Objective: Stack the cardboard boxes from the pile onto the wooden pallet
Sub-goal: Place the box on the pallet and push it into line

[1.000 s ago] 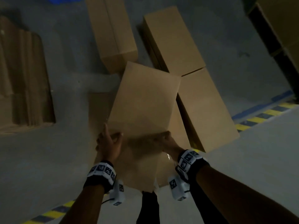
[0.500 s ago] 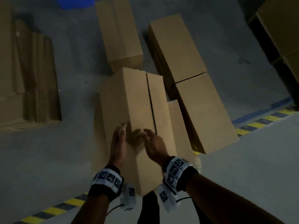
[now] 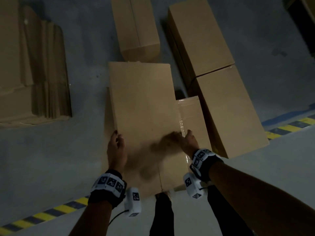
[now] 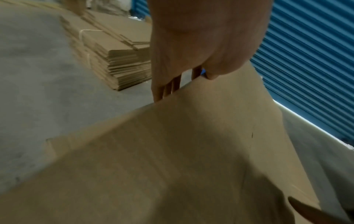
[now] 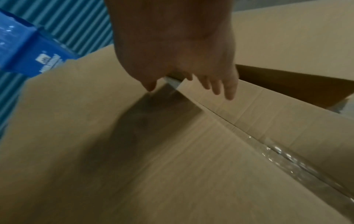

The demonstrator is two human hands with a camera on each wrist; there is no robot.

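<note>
A long plain cardboard box [image 3: 141, 103] lies lengthwise in front of me, on top of a taped box [image 3: 190, 114]. My left hand [image 3: 116, 143] is at its left long edge. In the left wrist view the fingers [image 4: 164, 91] run straight down the box's [image 4: 191, 151] side with the thumb on the top face. My right hand [image 3: 189, 142] is at the right long edge. In the right wrist view its thumb touches the box top [image 5: 95, 121] and its spread, straight fingers [image 5: 220, 87] reach over the taped box [image 5: 268, 113]. No pallet is in view.
More boxes lie on the grey floor: one ahead [image 3: 136, 28] and two end to end at the right [image 3: 199, 36] [image 3: 228, 108]. A stack of flattened cardboard [image 3: 34, 65] is at the left. Yellow-black floor tape [image 3: 42, 217] runs near my feet. A blue corrugated wall [image 4: 306, 60] stands behind.
The box has turned over: the seamed face seen before is replaced by a plain face. My hands have moved apart from the middle of the top to the two long edges.
</note>
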